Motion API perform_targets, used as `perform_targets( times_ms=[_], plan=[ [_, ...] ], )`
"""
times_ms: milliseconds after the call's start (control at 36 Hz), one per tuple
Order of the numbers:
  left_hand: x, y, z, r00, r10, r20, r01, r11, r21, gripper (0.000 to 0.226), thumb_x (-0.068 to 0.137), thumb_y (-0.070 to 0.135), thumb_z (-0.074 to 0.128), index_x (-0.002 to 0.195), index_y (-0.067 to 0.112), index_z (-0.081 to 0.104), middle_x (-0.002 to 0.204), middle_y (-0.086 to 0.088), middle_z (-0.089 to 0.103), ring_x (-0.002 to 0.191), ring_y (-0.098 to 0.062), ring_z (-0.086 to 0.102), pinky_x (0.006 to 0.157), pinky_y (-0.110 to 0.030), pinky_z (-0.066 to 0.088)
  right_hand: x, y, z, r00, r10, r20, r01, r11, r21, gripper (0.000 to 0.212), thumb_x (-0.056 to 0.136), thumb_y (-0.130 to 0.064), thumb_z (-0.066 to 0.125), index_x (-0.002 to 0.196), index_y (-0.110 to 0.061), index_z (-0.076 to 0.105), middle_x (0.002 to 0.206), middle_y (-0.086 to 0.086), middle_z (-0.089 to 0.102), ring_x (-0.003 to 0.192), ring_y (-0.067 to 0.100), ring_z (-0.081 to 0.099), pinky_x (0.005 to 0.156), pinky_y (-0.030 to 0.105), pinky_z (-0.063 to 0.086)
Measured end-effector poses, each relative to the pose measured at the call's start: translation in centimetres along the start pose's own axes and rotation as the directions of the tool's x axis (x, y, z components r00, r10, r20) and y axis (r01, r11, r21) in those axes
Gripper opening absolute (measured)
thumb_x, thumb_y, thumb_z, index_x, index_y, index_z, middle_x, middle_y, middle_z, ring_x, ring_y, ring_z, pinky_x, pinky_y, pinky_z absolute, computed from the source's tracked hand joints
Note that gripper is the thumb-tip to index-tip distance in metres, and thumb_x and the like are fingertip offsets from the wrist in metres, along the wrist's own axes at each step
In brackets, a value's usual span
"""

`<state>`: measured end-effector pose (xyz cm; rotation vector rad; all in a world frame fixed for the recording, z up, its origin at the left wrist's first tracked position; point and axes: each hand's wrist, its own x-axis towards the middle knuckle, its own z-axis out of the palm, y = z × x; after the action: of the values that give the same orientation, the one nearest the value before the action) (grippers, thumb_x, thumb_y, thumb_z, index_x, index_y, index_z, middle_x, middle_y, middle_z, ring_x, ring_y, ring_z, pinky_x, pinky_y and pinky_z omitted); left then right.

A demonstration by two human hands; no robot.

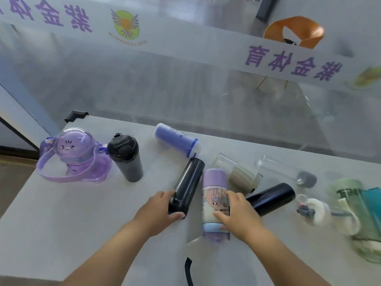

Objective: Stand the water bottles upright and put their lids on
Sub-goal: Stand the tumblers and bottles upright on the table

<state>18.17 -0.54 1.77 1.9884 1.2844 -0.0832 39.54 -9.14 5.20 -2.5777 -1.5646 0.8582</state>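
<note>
Several water bottles lie on a grey table (61,223). My left hand (158,207) grips the near end of a black bottle (188,182) that lies on its side. My right hand (237,211) holds a purple-capped cartoon bottle (214,195), which also lies flat. A second black bottle (272,197) lies just right of my right hand. Further back lie a blue bottle (175,139), a beige-sleeved glass bottle (237,172) and a clear bottle with a grey cap (288,172). A black tumbler with its lid on (125,157) stands upright at the left.
A purple cat-shaped bottle with a strap (76,155) stands at the far left. Green and teal bottles (360,207) and a white lid with a loop (309,209) crowd the right edge. A glass partition (185,89) rises behind the table. A dark strap (188,269) lies near me.
</note>
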Motion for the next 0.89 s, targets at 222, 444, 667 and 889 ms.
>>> perform_targets(
  times_ms=[222,444,667,889],
  plan=[
    [1.4,1.5,3.0,0.991,-0.134,-0.007,0.131,0.974,-0.183,0.064,0.062,0.06,0.066,0.112,0.034,0.036,0.104,0.002,0.06,0.092,-0.02,0.062,0.082,-0.042,0.054,-0.3,-0.4,2.5,0.998,0.039,0.049,-0.031,0.988,-0.15,0.094,0.081,-0.063,0.054,0.145,-0.009,0.011,0.136,0.01,0.035,0.127,0.029,0.03,0.1,0.037,0.039],
    [0.0,1.8,3.8,0.973,-0.197,-0.123,0.161,0.954,-0.252,0.069,0.062,0.049,0.071,0.12,0.033,0.037,0.105,-0.002,0.053,0.085,-0.019,0.062,0.079,-0.038,0.056,-0.5,-0.9,3.6,0.996,0.066,0.065,-0.047,0.964,-0.264,0.114,0.079,-0.073,0.046,0.147,-0.003,-0.014,0.141,0.015,0.028,0.127,0.032,0.026,0.098,0.044,0.037],
    [-4.4,1.1,1.0,0.887,-0.191,-0.42,0.048,0.943,-0.328,0.076,0.063,0.026,0.082,0.125,0.022,0.038,0.115,0.005,0.042,0.107,-0.018,0.048,0.092,-0.03,0.041,-0.6,-0.7,3.9,0.994,0.082,0.074,-0.059,0.962,-0.268,0.113,0.079,-0.069,0.047,0.146,-0.005,-0.017,0.138,0.016,0.029,0.124,0.032,0.024,0.089,0.044,0.04],
    [-4.9,2.3,-2.6,0.811,-0.021,-0.585,-0.096,0.981,-0.168,0.073,0.056,0.036,0.076,0.122,0.017,0.051,0.113,0.0,0.055,0.102,-0.014,0.043,0.095,-0.026,0.029,-0.8,-1.3,4.5,0.992,0.121,0.04,-0.106,0.958,-0.268,0.118,0.075,-0.07,0.05,0.146,-0.006,-0.02,0.136,0.015,0.031,0.121,0.031,0.026,0.084,0.044,0.039]
  ],
)
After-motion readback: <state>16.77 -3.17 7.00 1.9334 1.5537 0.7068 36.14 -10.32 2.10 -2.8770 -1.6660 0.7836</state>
